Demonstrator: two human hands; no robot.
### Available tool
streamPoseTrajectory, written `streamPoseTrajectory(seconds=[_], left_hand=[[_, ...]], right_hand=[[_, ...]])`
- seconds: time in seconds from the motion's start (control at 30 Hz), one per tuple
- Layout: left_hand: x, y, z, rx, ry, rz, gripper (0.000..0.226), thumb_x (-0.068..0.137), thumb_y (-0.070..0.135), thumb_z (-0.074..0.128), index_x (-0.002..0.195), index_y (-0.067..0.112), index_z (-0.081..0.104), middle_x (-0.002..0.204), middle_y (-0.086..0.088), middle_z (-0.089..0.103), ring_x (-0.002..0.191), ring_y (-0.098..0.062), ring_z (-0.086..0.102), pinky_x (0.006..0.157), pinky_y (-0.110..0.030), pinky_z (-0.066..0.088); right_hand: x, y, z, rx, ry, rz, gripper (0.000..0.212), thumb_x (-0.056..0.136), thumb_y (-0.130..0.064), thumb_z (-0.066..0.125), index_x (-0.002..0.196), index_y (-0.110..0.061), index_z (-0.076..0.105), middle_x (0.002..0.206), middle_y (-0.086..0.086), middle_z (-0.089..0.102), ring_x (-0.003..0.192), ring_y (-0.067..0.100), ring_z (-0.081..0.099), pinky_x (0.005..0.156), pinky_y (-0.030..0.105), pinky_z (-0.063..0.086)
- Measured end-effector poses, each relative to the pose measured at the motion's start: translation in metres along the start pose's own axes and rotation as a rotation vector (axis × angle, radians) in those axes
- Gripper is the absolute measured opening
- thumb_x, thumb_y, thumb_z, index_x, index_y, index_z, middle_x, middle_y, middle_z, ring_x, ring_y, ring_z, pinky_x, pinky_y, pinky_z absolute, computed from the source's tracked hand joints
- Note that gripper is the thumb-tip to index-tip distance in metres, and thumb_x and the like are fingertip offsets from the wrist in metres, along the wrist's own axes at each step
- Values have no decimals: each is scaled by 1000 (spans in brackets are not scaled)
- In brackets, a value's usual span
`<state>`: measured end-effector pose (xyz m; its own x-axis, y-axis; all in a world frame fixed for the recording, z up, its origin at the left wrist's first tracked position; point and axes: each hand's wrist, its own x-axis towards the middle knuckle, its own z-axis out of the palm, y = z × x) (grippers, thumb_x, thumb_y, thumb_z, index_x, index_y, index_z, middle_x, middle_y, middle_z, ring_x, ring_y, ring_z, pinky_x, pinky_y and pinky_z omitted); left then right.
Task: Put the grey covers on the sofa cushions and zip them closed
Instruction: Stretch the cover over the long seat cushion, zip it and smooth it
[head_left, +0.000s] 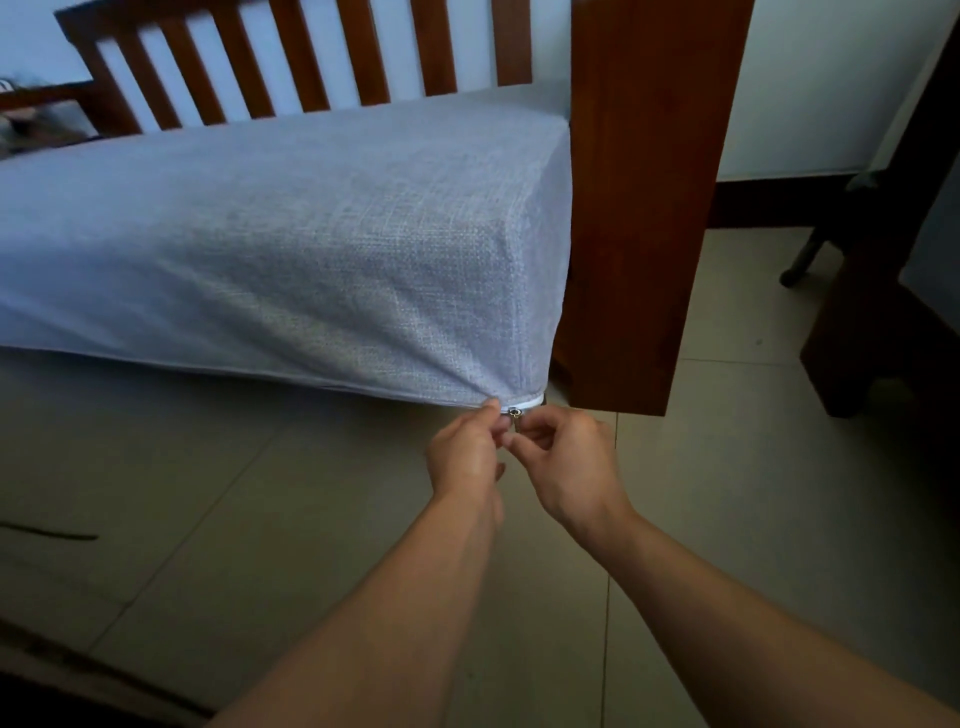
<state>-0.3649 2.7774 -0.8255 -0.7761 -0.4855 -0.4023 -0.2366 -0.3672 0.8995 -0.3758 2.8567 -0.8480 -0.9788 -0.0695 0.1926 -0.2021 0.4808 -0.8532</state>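
A long sofa cushion in a grey woven cover (291, 228) lies on the wooden sofa frame (644, 197), its front right corner hanging past the seat edge. A white zip line runs along the bottom front edge to a small metal zip slider (514, 412) at that corner. My left hand (467, 452) pinches the cover fabric just left of the slider. My right hand (566, 457) has its thumb and forefinger closed on the zip pull hanging below the slider.
The sofa's slatted wooden backrest (311, 57) rises behind the cushion, and its broad side panel stands right of the corner. Beige floor tiles (208, 493) spread below. A dark piece of furniture (883, 291) stands at the right. Blurred items lie at the far left.
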Motion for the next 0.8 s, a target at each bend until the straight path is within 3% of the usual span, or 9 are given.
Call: streamPoseTrajectory(seconds=[0.13, 0.2, 0.33, 0.5, 0.8], left_hand=[[4, 0, 0, -34, -8, -45, 9, 86, 21, 60, 80, 15, 62, 81, 2, 65, 74, -9, 61, 70, -30, 39], [4, -3, 0, -27, 25, -30, 13, 85, 27, 64, 81, 14, 63, 79, 3, 67, 73, -8, 63, 65, -29, 38], [5, -2, 4, -28, 81, -4, 19, 81, 24, 70, 71, 11, 62, 62, 2, 60, 64, -12, 61, 71, -33, 45], [11, -6, 1, 13, 128, 111, 26, 84, 12, 67, 61, 10, 55, 54, 1, 51, 52, -11, 47, 56, -25, 42], [16, -20, -4, -6, 112, 288, 40, 86, 6, 63, 51, 14, 45, 49, 0, 46, 50, -9, 45, 60, -21, 48]], right_hand=[[2, -4, 4, 125, 33, 94, 11, 78, -19, 73, 68, -20, 68, 66, -7, 68, 63, 5, 63, 60, 19, 47], [2, -5, 4, 128, 32, 108, 11, 81, -17, 70, 69, -17, 69, 67, -3, 68, 63, 10, 63, 61, 24, 48], [-1, -4, 5, 16, 26, 54, 16, 86, -16, 61, 70, -14, 64, 68, 1, 65, 63, 17, 59, 58, 29, 46], [-8, 2, 7, -156, 99, -74, 19, 86, -11, 56, 68, -16, 54, 73, 2, 59, 71, 21, 55, 63, 32, 41], [25, 19, -1, -302, 238, -24, 13, 89, -16, 57, 78, -10, 62, 86, 7, 65, 80, 26, 58, 69, 32, 39]])
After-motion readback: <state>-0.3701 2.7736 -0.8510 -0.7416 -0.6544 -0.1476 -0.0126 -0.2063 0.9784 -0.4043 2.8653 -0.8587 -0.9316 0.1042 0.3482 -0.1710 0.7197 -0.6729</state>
